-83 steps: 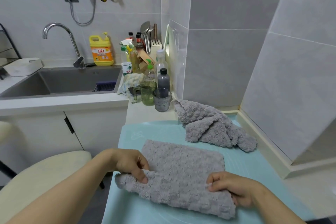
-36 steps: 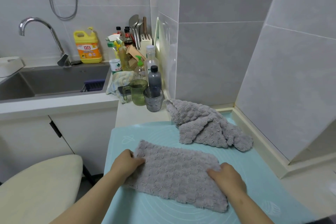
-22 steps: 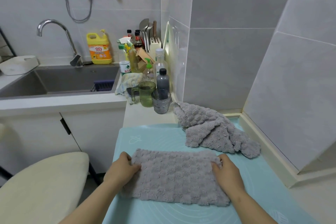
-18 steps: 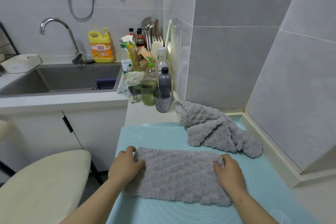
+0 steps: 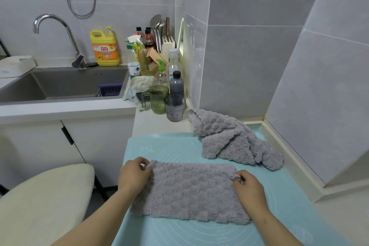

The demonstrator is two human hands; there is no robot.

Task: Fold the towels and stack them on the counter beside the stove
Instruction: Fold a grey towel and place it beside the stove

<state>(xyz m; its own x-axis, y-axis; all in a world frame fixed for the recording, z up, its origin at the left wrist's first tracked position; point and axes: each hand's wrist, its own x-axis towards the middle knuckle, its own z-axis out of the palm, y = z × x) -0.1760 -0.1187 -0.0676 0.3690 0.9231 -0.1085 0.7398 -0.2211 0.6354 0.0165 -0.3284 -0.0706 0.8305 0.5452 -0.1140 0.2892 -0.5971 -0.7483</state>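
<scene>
- Two bare hands held one grey towel: the left hand [image 5: 132, 175] pinched its far left corner between curled fingers and thumb, and the right hand [image 5: 249, 187] pinched its far right corner the same way.
- That towel [image 5: 191, 189] lay flat as a wide rectangle on the near part of a pale blue mat [image 5: 169, 146], its long edges running left to right. It appeared to be doubled over already.
- It looked thick, fluffy and limp, light to lift and not slippery. It would likely sag if raised by one corner, so both corners of a short end seemed the best hold for the next fold.
- A second grey towel [image 5: 233, 142] lay crumpled at the far right of the mat, close to the tiled wall [image 5: 249, 66], apart from the first and not yet folded.
- Farther off, a grey cup [image 5: 175, 107] and a green cup [image 5: 158, 99] stood on the white counter [image 5: 155, 124], with a sink [image 5: 60, 86] beyond to the left.
</scene>
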